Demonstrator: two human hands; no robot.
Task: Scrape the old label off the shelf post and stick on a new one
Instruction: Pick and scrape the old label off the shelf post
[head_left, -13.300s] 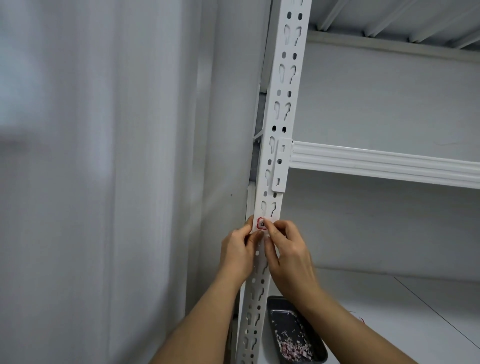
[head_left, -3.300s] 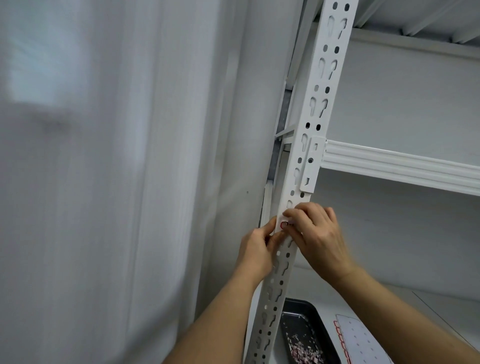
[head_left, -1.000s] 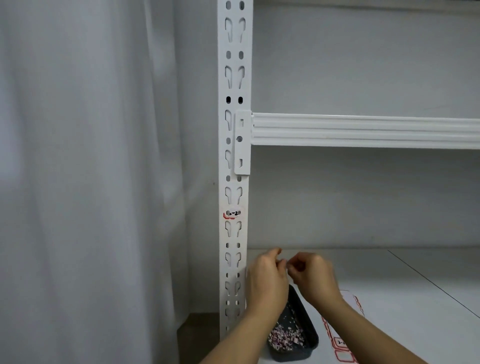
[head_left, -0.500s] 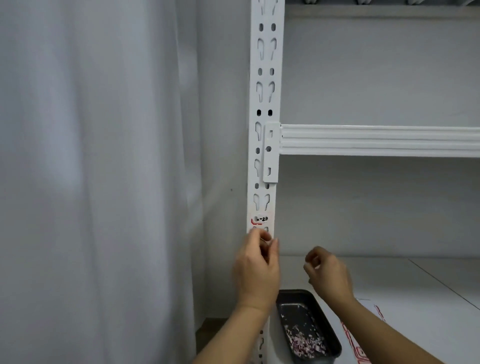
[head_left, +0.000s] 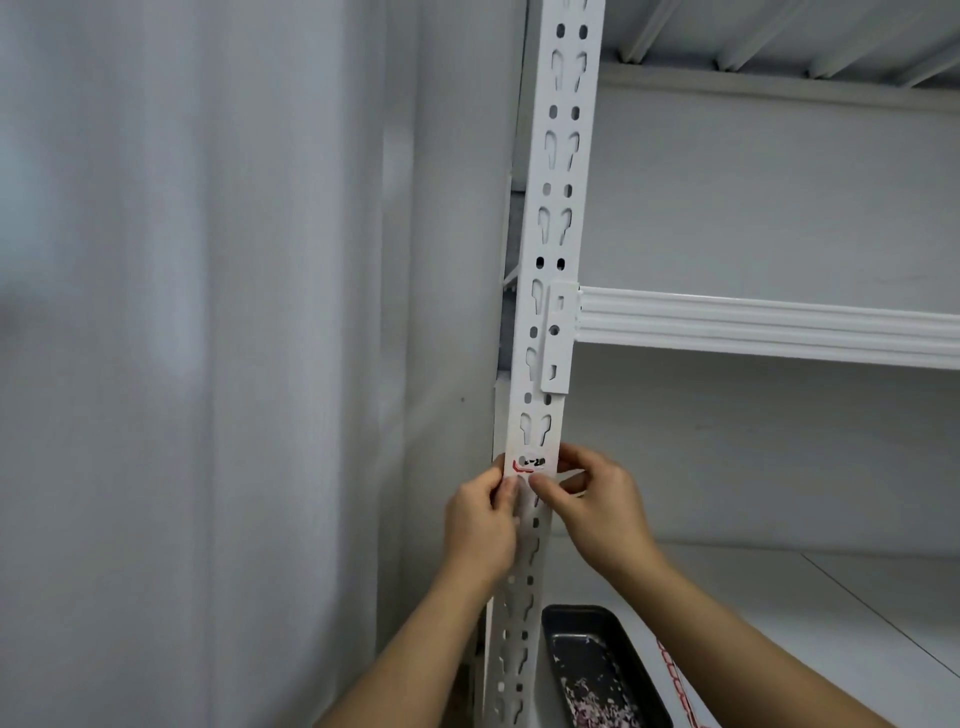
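Label (head_left: 531, 464) scraps remain; both hands (head_left: 480, 525) have risen to it.

The label (head_left: 530, 464) on the shelf post (head_left: 553, 218) is too torn and small to read. Fingers of the left hand (head_left: 480, 525) and right hand (head_left: 597, 512) cover its lower edge (any held piece is hidden). The frame's bottom edge crops the dark tray (head_left: 576, 621) and the sticker sheet (head_left: 675, 680).

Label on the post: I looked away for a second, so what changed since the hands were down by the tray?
Both hands rose: left hand and right hand now touch the post just below the label remnant. The remnant and tray of scraps stayed put.
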